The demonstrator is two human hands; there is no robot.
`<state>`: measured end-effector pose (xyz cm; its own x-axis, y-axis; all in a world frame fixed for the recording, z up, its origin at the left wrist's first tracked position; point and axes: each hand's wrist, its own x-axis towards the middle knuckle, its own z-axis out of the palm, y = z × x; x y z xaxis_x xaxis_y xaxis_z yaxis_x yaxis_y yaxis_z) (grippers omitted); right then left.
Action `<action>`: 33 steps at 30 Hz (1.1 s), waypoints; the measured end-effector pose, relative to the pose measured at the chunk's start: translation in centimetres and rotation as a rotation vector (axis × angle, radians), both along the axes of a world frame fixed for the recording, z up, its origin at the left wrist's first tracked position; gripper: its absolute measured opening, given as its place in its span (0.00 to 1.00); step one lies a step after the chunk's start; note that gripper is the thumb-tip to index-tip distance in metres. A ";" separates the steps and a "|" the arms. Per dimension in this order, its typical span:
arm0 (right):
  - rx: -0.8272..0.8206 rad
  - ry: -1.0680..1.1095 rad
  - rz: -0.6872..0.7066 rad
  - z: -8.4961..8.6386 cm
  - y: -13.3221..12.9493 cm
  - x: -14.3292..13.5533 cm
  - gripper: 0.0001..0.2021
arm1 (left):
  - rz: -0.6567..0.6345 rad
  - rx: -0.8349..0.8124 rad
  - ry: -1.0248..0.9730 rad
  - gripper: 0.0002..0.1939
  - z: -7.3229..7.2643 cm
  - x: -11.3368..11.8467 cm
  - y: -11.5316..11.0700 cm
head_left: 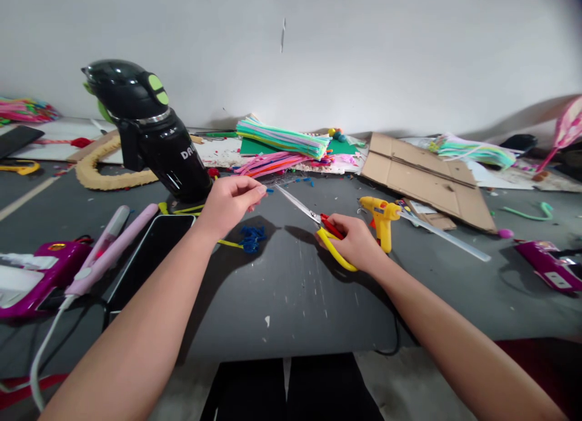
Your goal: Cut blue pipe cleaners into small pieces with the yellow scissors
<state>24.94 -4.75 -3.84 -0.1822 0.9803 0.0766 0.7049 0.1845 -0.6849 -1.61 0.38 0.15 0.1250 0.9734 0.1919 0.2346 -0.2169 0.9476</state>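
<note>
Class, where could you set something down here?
Front middle, between tangled blue strands, red-and-yellow-handled scissors and grey tabletop's near edge, bar white scraps; right, between long translucent stick, purple plastic device and right forearm. Crowded: left, around glossy black bottle; back, by brown folded cardboard.

A cluttered grey tabletop (282, 318), backed by a pale wall (345, 57).
A black bottle (170, 151) is set in front of a curved tan piece (91, 172); a pink hair straightener (116, 248) is laid beside a dark-screened phone (152, 251). At the right, a yellow glue gun (382, 215), fitted with a translucent stick (448, 236), is placed near creased brown cardboard (422, 181).
</note>
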 end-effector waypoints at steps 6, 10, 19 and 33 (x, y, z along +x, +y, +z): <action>0.040 -0.038 0.016 0.0 -0.2 0.0 0.10 | 0.013 -0.071 -0.082 0.08 0.0 0.0 0.2; 0.055 -0.051 0.021 0.0 -0.2 -0.1 0.10 | -0.001 -0.115 -0.097 0.08 -0.1 -0.1 0.2; 0.061 -0.085 0.044 0.2 -0.2 -0.1 0.14 | -0.012 -0.186 -0.148 0.09 -0.3 -0.1 0.3; 0.041 -0.111 0.041 0.5 -0.2 -0.2 0.13 | -0.030 -0.222 -0.171 0.09 -0.1 0.1 0.2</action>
<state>24.73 -4.91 -3.33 -0.2312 0.9684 0.0936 0.7676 0.2407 -0.5940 -1.55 0.63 0.05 0.1381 0.9904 -0.0048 0.0639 -0.0040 0.9979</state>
